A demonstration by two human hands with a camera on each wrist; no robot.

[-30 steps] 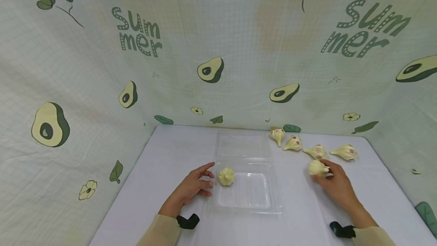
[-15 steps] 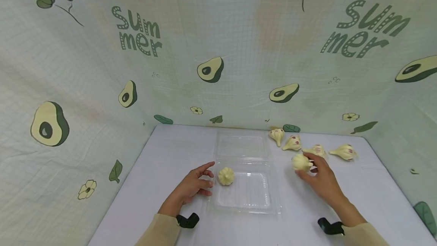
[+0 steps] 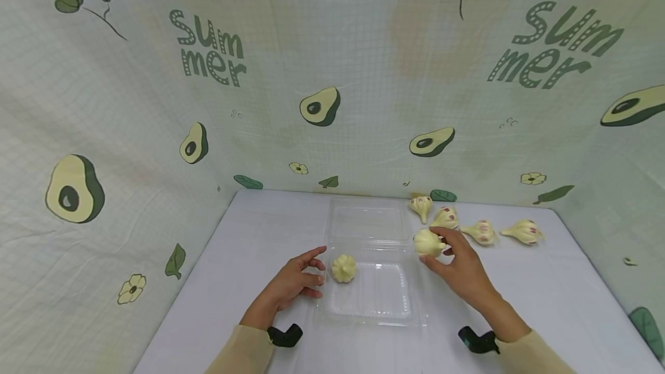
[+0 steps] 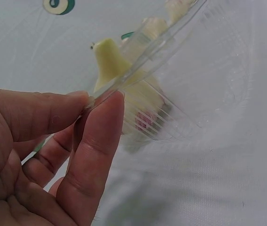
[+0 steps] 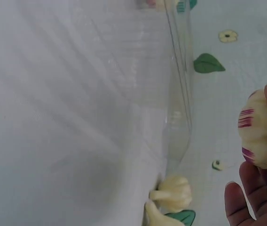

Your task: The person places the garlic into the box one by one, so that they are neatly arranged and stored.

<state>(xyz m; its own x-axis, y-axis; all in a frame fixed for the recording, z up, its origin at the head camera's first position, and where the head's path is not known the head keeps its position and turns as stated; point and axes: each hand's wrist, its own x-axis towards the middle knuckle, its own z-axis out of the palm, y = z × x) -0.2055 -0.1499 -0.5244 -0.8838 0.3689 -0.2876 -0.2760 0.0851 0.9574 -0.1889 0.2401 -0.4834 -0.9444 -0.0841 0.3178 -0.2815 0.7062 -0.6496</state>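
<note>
A clear plastic clamshell box [image 3: 384,293] lies with its lid laid back. My left hand [image 3: 296,283] is at its left side, and in the left wrist view thumb and index finger pinch the box's rim [image 4: 138,66]. A pale garlic bulb [image 3: 344,268] sits in the box's far left part, stem up. Over the box's right edge, my right hand [image 3: 464,267] grips another garlic bulb [image 3: 428,243] between thumb and fingers. Purple streaks show on that held bulb's underside in the right wrist view.
Several more garlic bulbs [image 3: 526,231] lie in a row along the back right of the white table [image 3: 260,235]. A printed cloth [image 3: 363,74] hangs behind the table and along its sides.
My right hand has carried its garlic bulb leftward from beside the row to the box's right edge. The left hand stays at the box's left side.
</note>
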